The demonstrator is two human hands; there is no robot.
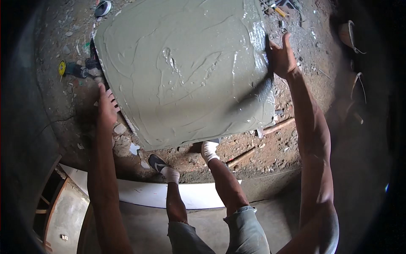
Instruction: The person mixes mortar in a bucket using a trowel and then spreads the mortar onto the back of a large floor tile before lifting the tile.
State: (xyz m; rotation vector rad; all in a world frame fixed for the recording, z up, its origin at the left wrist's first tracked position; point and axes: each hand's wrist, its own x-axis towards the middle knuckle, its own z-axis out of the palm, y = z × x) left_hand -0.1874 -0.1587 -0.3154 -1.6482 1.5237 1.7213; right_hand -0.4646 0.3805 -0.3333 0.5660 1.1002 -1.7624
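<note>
A large flat tile [182, 72], spread all over with wet grey mortar, fills the middle of the view above the rubble floor. At its left edge, my left hand [108, 108] has the thumb up and the fingers reaching in at the rim. My right hand [282, 59] is at the opposite edge, thumb raised, with its fingers partly hidden at the rim. Both hands appear to grip the tile by its sides. Its near edge overlaps the toe of my right shoe [211, 142], while my left shoe [157, 163] shows in full.
A dark tool with a yellow round end [63, 67] lies left of the tile. Beyond it is a dark and white roll [102, 8]. Wooden sticks [277, 127] and stones lie on the dirt. A white panel [169, 192] runs behind my feet. A bucket [347, 36] stands far right.
</note>
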